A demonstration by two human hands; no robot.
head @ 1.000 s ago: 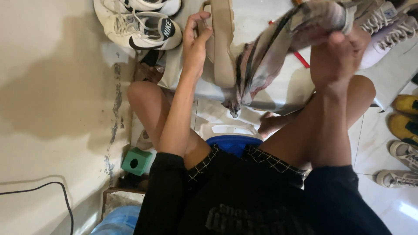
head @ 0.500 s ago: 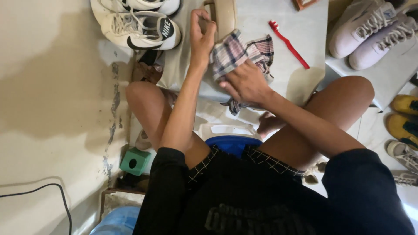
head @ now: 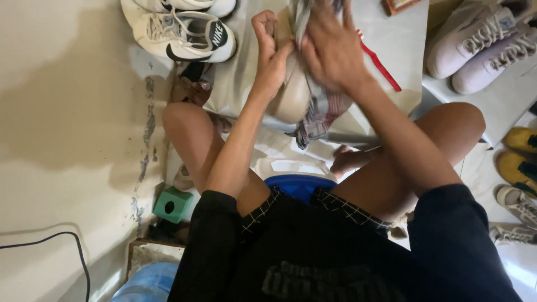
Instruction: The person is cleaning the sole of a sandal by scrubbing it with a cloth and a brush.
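1. Head view: person sits cross-legged on the floor, looking down at a low grey mat (head: 391,61) laid in front of the knees.
2. Left hand (head: 271,53) has fingers curled shut round the top edge of a beige shoe (head: 293,95), holding it upright-ish over the mat, just above the lap.
3. Right hand (head: 333,47) is blurred; fingers spread and pressed onto a checked cloth (head: 321,114) draped over the shoe. Looks like a flat press more than a pinch, cannot tell exactly.
4. Cloth hangs down the shoe's right side, tail reaching toward the knees.
5. Red toothbrush (head: 383,67) lies on the mat just right of the right hand, untouched.
6. White sneaker with dark mark (head: 184,36) sits at the mat's upper left; pale sneakers (head: 481,45) upper right, yellow shoes (head: 517,151) at far right edge.
7. Green block (head: 172,204) on the floor by the left thigh.
8. Progress judgement: wiping of the beige shoe is mid-way, cloth on it; other shoes all stand apart from the hands.
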